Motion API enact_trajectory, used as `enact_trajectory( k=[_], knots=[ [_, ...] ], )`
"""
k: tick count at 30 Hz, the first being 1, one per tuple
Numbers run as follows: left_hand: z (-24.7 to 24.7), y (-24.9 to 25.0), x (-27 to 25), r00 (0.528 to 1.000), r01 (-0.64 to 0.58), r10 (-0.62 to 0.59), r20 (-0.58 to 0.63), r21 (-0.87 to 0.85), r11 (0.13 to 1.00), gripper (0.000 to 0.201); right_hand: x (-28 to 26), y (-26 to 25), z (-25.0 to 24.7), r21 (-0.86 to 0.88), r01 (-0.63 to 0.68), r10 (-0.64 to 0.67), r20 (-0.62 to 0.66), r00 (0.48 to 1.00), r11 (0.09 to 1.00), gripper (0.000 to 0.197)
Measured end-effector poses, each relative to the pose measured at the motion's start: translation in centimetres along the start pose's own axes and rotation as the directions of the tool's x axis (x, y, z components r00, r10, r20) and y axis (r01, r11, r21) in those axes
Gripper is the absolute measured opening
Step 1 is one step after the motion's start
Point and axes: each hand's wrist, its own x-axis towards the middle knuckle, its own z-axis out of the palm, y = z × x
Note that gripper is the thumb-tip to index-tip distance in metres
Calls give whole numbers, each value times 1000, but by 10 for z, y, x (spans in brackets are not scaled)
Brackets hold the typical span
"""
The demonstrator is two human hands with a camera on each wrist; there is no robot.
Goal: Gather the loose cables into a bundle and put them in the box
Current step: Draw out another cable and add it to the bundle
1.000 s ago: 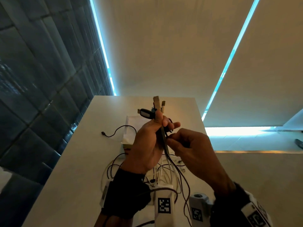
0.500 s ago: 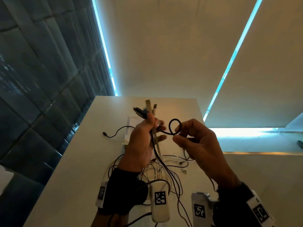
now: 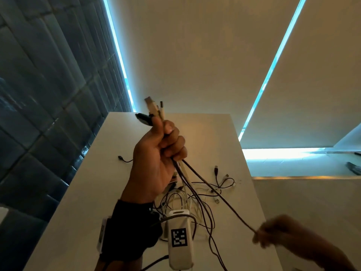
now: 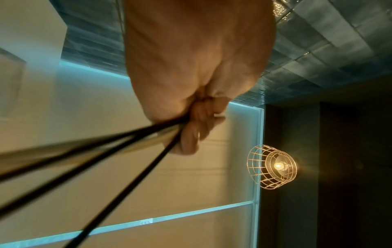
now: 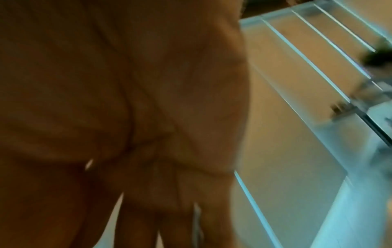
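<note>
My left hand [image 3: 166, 147] is raised over the table and grips a bundle of cable ends. White and black plugs [image 3: 153, 109] stick up above its fingers. In the left wrist view its fingers [image 4: 195, 134] curl round several dark and pale cables [image 4: 118, 146]. A dark cable [image 3: 218, 194] runs taut from that fist down to my right hand [image 3: 258, 236], which is blurred at the lower right and pinches it. Loose black and white cables [image 3: 195, 198] lie tangled on the table beneath. The box is hidden behind my left hand. The right wrist view shows only a blurred palm [image 5: 127, 100].
The white table [image 3: 93, 192] runs away from me, with a dark tiled wall on its left. One black cable end [image 3: 122, 159] lies at the left and USB plugs [image 3: 224, 178] at the right. A caged lamp [image 4: 272, 167] glows in the left wrist view.
My right hand has moved from beside the left hand down and to the right, drawing the looped dark cable out straight. The left hand has risen slightly and kept its grip.
</note>
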Motion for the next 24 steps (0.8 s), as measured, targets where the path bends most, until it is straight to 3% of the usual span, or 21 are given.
enact_trajectory(
  k=[1, 2, 3, 5, 6, 7, 9, 11, 13, 17, 20, 21, 23, 24],
  knots=[
    [3, -2, 0, 997, 37, -36, 65, -20, 999, 40, 3, 2, 0, -103, -24, 31, 62, 998, 994, 17],
    [7, -5, 0, 991, 71, -66, 117, -35, 997, 39, 6, -5, 0, -158, 13, -9, 24, 1000, 987, 15],
    [12, -10, 0, 984, 96, -88, 154, -44, 994, 38, 9, -18, -1, -147, 110, -124, -87, 988, 983, 29],
    [22, -22, 1, 973, 135, -126, 196, -37, 990, 39, 18, -64, 4, 11, 372, -359, -241, 902, 928, 48],
    [27, -26, 2, 968, 157, -150, 200, -19, 987, 39, 25, -89, 9, 149, 483, -447, -222, 867, 863, 44],
    [30, -28, 3, 966, 179, -176, 189, 3, 984, 39, 36, -111, 16, 291, 539, -516, -158, 842, 791, 37],
    [28, -25, 5, 977, 175, -178, 117, 35, 984, 36, 56, -133, 32, 521, 491, -560, -31, 828, 698, 27],
    [18, -14, 7, 996, 93, -93, 5, 34, 995, 34, 70, -124, 39, 639, 389, -505, -2, 863, 663, 37],
    [2, 2, 6, 995, -5, 6, -103, 5, 1000, 36, 75, -91, 40, 652, 308, -399, -9, 917, 693, 49],
    [-26, 16, 3, 976, -55, 46, -214, -33, 998, 37, 59, 4, 53, 697, 105, -61, -87, 994, 710, 53],
    [-31, 7, 1, 964, -21, 6, -264, -52, 998, 39, 47, 78, 71, 715, -54, 226, -147, 963, 697, 52],
    [-31, 2, 1, 962, -9, -5, -272, -49, 999, 37, 42, 99, 75, 733, -108, 270, -107, 957, 672, 53],
    [-31, -6, 1, 962, 15, -27, -271, -46, 999, 35, 34, 145, 81, 835, -210, 245, 94, 965, 509, 32],
    [-31, -10, 0, 963, 31, -44, -266, -50, 998, 36, 32, 159, 83, 800, -231, 254, 102, 962, 554, 31]
  ],
)
